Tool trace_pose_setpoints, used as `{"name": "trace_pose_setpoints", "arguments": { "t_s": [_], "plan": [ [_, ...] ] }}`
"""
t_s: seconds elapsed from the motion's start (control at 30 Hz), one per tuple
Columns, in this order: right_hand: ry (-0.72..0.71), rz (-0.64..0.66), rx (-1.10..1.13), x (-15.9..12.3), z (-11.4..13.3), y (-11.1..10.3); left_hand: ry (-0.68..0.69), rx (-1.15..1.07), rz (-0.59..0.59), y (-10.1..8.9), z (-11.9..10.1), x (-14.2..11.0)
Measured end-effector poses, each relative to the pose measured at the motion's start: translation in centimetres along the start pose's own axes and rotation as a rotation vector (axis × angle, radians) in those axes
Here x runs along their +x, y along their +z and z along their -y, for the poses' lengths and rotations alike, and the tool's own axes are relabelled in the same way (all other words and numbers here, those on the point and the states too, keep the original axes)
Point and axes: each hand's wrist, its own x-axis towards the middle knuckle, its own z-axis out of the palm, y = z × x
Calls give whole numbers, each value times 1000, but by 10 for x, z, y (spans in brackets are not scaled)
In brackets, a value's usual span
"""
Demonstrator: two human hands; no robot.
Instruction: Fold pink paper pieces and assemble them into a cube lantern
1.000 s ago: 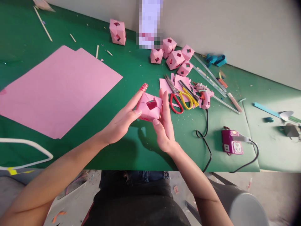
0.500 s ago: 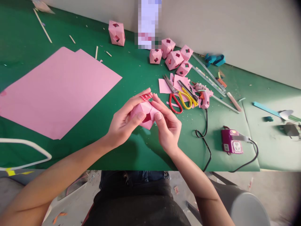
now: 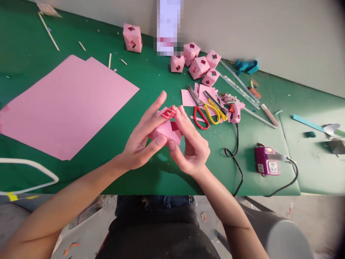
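Both hands hold one pink folded paper cube (image 3: pixel 166 130) with dark red window openings, lifted just above the green table (image 3: pixel 151 90). My left hand (image 3: pixel 140 142) grips it from the left, thumb under its front and index finger stretched out past it. My right hand (image 3: pixel 191 145) pinches it from the right, fingertips on its top by a small red patterned strip (image 3: pixel 168 112) that sticks up there.
Large pink paper sheets (image 3: pixel 67 104) lie to the left. Several finished pink cubes (image 3: pixel 198 64) sit at the back, one more (image 3: pixel 132 37) further left. Scissors (image 3: pixel 207 108), a pink glue gun (image 3: pixel 235 112) with black cord and a purple plug block (image 3: pixel 266 165) lie right.
The cube has been turned in my hands and lowered a little. My right fingers, flat beside it a second ago, now curl and pinch its top; my left index finger has lifted straight.
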Motion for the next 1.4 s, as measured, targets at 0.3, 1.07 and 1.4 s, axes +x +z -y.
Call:
{"name": "trace_pose_setpoints", "arguments": {
  "t_s": [0.3,1.07,1.4],
  "plan": [
    [135,82,-96,-7,-5,9,-17,-84,-44,9,7,-4],
    [125,85,-111,-6,-14,10,-64,-87,-11,11,0,-2],
    [251,49,-126,-6,0,11,-46,-92,-149,17,-2,-3]
  ]
}}
